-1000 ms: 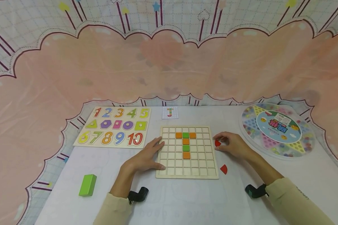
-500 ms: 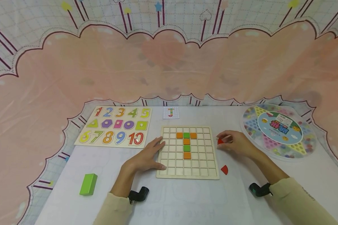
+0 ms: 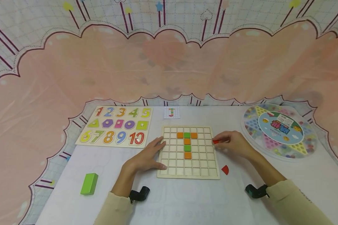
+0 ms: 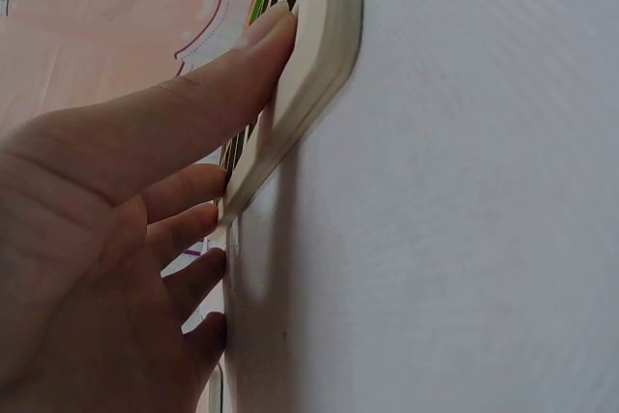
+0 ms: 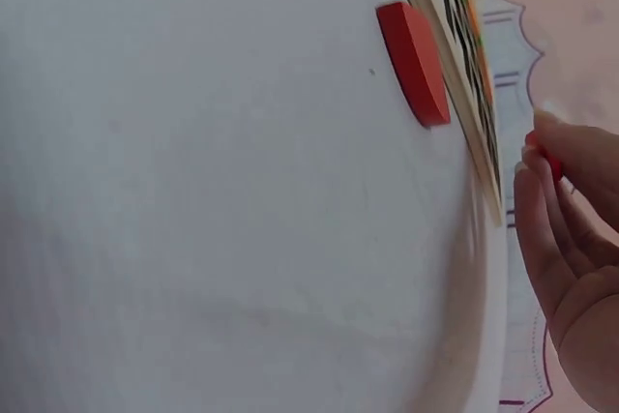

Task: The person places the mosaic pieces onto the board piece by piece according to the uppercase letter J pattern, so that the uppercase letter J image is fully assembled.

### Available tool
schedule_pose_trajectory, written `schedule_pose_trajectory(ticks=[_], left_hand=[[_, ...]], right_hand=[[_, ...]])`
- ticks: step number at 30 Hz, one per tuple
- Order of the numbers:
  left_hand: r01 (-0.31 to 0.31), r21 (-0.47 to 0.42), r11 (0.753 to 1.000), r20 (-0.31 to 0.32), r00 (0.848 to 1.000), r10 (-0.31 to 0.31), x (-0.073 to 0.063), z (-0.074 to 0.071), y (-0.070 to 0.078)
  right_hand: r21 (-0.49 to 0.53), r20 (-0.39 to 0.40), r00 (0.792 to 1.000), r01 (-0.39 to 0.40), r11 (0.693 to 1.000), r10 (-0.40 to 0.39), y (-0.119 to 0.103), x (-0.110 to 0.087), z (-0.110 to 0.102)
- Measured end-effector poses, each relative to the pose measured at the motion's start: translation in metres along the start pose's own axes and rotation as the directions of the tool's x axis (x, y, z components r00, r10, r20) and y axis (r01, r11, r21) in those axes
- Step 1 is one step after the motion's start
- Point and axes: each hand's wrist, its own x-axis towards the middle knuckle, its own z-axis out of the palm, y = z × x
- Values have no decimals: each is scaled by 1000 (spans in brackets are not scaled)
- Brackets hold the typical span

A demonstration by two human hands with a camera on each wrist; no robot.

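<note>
A wooden grid board (image 3: 202,163) lies in the middle of the table, with orange and green square tiles (image 3: 187,148) set in a T shape. My left hand (image 3: 145,158) rests on its left edge, thumb (image 4: 261,45) on the top face and fingers spread along the side. Just off the right edge, my right hand (image 3: 234,145) pinches a red quarter-circle piece (image 3: 215,142) between thumb and fingertips; the fingers partly cover it. Another red quarter-circle piece (image 3: 225,170) lies on the table by the board's lower right side.
Behind the board is a small pattern card (image 3: 171,112) with a J-like coloured figure. A number puzzle board (image 3: 101,141) lies at the left back, and a green block (image 3: 89,184) nearer me. A round game board (image 3: 280,128) is at the right back.
My right hand shifted slightly right, then back left to the grid board's right edge with its red piece, which now shows a flatter outline. My left hand stayed put.
</note>
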Motion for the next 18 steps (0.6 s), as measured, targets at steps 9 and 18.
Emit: schedule_pose_trajectory(ticks=[9, 18], left_hand=[[19, -2, 1000, 4, 1000, -19, 1, 1, 1], [26, -1, 1000, 4, 1000, -26, 3, 1, -1]], right_hand=[[19, 17, 1000, -18, 1000, 18, -9, 4, 21], [39, 47, 999, 14, 999, -15, -27, 7, 39]])
